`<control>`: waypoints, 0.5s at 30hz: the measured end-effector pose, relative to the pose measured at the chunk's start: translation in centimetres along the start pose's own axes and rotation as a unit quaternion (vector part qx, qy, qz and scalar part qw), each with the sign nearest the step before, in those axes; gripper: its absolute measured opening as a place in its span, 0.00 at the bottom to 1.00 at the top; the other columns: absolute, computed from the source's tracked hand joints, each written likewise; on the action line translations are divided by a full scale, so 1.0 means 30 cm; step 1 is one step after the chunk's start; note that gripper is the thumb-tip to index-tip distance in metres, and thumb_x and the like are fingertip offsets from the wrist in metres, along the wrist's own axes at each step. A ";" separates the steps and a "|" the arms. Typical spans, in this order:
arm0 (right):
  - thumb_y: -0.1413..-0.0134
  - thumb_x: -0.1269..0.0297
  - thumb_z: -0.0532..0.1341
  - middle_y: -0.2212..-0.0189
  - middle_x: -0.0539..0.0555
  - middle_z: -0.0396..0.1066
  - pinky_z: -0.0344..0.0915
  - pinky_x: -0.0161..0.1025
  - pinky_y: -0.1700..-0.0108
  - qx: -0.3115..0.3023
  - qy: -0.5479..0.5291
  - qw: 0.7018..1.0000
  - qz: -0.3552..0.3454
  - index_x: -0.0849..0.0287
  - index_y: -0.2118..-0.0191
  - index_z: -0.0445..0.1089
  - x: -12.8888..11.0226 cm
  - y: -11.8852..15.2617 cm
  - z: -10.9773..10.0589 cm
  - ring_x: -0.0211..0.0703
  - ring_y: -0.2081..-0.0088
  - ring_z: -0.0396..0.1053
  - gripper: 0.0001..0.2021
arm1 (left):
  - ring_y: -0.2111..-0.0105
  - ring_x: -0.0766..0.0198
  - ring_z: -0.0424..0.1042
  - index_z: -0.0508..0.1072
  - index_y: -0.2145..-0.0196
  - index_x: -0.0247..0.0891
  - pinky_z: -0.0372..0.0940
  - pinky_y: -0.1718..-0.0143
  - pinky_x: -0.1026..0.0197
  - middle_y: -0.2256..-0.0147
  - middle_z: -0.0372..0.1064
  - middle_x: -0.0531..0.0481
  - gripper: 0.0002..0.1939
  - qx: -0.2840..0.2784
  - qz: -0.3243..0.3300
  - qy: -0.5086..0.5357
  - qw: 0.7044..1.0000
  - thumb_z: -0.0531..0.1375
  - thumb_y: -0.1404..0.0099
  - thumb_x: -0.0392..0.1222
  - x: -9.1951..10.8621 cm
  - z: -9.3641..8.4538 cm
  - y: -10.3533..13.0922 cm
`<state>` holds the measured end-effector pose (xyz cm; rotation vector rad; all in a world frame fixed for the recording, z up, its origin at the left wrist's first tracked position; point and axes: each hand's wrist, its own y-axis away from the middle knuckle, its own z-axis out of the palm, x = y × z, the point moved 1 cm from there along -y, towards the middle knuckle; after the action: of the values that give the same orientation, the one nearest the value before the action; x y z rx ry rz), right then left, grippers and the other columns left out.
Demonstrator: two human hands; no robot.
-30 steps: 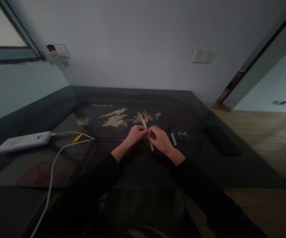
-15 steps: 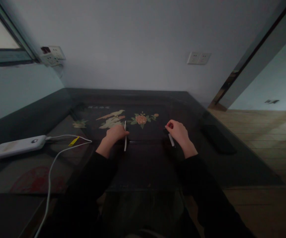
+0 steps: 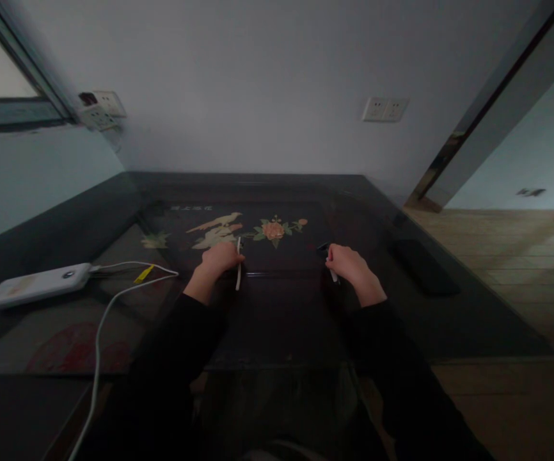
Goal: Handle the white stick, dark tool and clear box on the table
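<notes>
My left hand point(image 3: 220, 259) is closed around a slim, slightly curved white stick point(image 3: 238, 278), held nearly upright between thumb and fingers over the dark table. The kind of stick is too dim to tell. On the right, my right hand point(image 3: 351, 266) pinches a small tool with a white handle point(image 3: 334, 276) and a dark head point(image 3: 324, 246), shaped like a razor. Its handle is partly hidden by the fingers. A bird and flower picture point(image 3: 273, 231) decorates the tabletop just beyond my hands.
At the left lies a white power bank point(image 3: 37, 285), its white cable point(image 3: 98, 339) carrying a yellow tag point(image 3: 143, 274) and running off the front edge. A black flat object point(image 3: 425, 267) rests at the right. Wall sockets point(image 3: 385, 109) are behind the glossy table point(image 3: 277, 320).
My right hand has moved slightly down and taken hold of the tool's handle, having been above it near its head. The left hand and its stick have shifted slightly left.
</notes>
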<state>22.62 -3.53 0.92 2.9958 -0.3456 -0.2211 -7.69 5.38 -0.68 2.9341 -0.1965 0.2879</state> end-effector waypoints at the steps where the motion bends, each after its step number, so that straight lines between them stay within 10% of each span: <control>1: 0.41 0.71 0.61 0.56 0.61 0.79 0.63 0.41 0.60 -0.014 0.007 1.000 -0.005 0.58 0.55 0.73 -0.003 0.002 -0.001 0.52 0.55 0.77 0.09 | 0.57 0.42 0.77 0.81 0.64 0.36 0.70 0.56 0.47 0.60 0.78 0.31 0.13 -0.008 -0.008 -0.011 1.000 0.61 0.38 0.48 0.003 -0.001 0.002; 15: 0.45 0.72 0.61 0.60 0.60 0.78 0.59 0.38 0.63 0.020 -0.069 0.994 -0.077 0.58 0.59 0.71 -0.061 -0.021 0.057 0.49 0.59 0.75 0.07 | 0.52 0.42 0.76 0.81 0.61 0.40 0.69 0.55 0.48 0.55 0.78 0.35 0.13 -0.019 -0.016 -0.011 1.000 0.59 0.36 0.47 0.028 -0.022 0.031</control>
<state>20.73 -2.67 -0.61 3.0570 -0.1335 -0.4412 -7.12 4.49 0.30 2.9000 -0.1566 0.2442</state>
